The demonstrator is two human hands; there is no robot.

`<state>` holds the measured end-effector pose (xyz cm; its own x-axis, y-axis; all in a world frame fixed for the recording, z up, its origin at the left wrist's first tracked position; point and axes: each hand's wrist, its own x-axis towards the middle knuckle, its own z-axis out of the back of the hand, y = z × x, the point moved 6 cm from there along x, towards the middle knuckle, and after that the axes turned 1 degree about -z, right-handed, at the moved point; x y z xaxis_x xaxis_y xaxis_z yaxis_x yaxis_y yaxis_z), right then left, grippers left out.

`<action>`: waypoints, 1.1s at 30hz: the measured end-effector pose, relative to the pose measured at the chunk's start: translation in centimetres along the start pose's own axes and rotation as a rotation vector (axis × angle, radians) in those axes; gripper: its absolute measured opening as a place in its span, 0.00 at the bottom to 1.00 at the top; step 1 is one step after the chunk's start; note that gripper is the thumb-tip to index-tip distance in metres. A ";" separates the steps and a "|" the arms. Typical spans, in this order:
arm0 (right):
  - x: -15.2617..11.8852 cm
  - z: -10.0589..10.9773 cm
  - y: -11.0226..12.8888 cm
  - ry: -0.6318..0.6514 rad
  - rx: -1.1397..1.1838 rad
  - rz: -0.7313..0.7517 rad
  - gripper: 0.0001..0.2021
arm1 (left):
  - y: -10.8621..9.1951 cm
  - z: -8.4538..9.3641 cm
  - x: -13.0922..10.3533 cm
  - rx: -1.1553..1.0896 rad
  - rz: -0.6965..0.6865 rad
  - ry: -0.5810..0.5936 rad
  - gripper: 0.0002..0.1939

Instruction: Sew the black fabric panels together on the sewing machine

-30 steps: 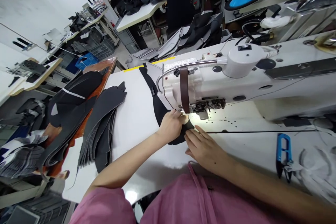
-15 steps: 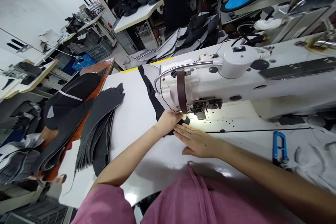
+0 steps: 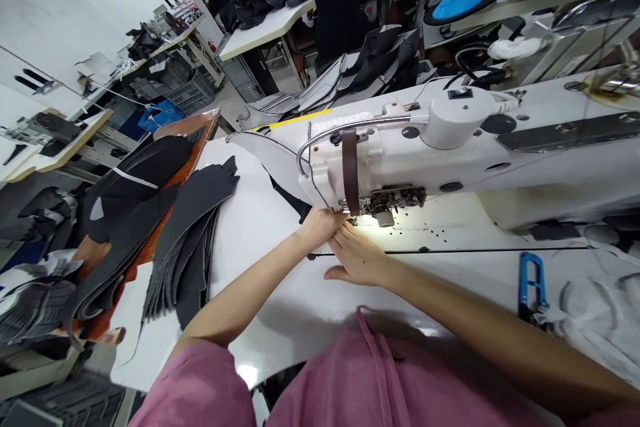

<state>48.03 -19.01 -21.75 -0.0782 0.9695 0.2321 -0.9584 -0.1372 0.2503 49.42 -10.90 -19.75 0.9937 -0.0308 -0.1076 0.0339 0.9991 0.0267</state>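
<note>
My left hand (image 3: pixel 321 227) is at the needle area of a white sewing machine (image 3: pixel 370 170), its fingers bent and pressed together on a fabric piece. That piece shows a dark strip (image 3: pixel 290 199) and a light grey panel (image 3: pixel 273 150), running from under my fingers back past the left side of the machine head. Beside it my right hand (image 3: pixel 356 257) lies flat, its fingers stretched out and its fingertips touching the left hand. The fabric directly under both hands is mostly hidden, and so is the needle point.
A stack of dark cut pieces (image 3: pixel 193 233) lies left on the white table, beside more dark pieces (image 3: pixel 145 173) on a brown board. A blue-handled tool (image 3: pixel 532 283) lies at right near white scraps (image 3: pixel 595 313). Beyond the machine, a person (image 3: pixel 333 0) stands at another table.
The fabric has shifted further away behind the machine head, showing more of the light grey panel and less of the dark strip. My right hand has moved slightly left and forward, against the left.
</note>
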 end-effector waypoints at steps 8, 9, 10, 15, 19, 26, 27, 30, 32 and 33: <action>0.4 0.6 -0.1 -0.098 0.029 -0.036 0.36 | 0.9 0.4 0.5 0.023 0.001 -0.105 0.10; 0.3 0.7 -0.2 -0.102 0.035 -0.041 0.34 | 1.0 0.2 0.6 0.013 0.000 -0.121 0.10; 0.3 0.8 -0.2 -0.106 0.044 -0.045 0.32 | 1.0 0.0 0.7 0.004 0.003 -0.137 0.11; 0.2 0.8 -0.4 -0.114 0.070 -0.050 0.25 | 0.4 -0.4 0.6 -0.042 -0.032 -0.202 0.11; -0.7 -0.2 -0.2 -0.177 -0.016 -0.009 0.26 | 3.0 2.7 -5.0 -0.064 -0.069 -0.327 0.13; 1.4 0.9 0.9 -0.358 0.059 0.212 0.30 | 18.4 3.2 -38.0 0.046 1.427 -0.187 0.19; 2.6 1.7 1.6 -0.381 0.077 0.231 0.30 | 19.0 2.4 -41.9 0.025 1.512 -0.127 0.19; 7.8 4.1 3.2 -0.482 0.055 0.215 0.31 | 19.8 -0.7 -47.9 -0.075 1.519 -0.019 0.24; 12.1 4.8 2.5 -0.543 0.025 0.131 0.31 | 19.9 -2.5 -48.7 -0.128 1.463 0.005 0.32; 14.2 4.7 1.4 -0.558 0.021 0.074 0.31 | 19.9 -3.2 -48.8 -0.139 1.448 0.004 0.35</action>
<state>46.87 -6.42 -13.69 0.0179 0.7040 0.7100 -0.9497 -0.2101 0.2323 1.28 10.62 -17.13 0.1471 0.9864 -0.0726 -0.9887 0.1488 0.0175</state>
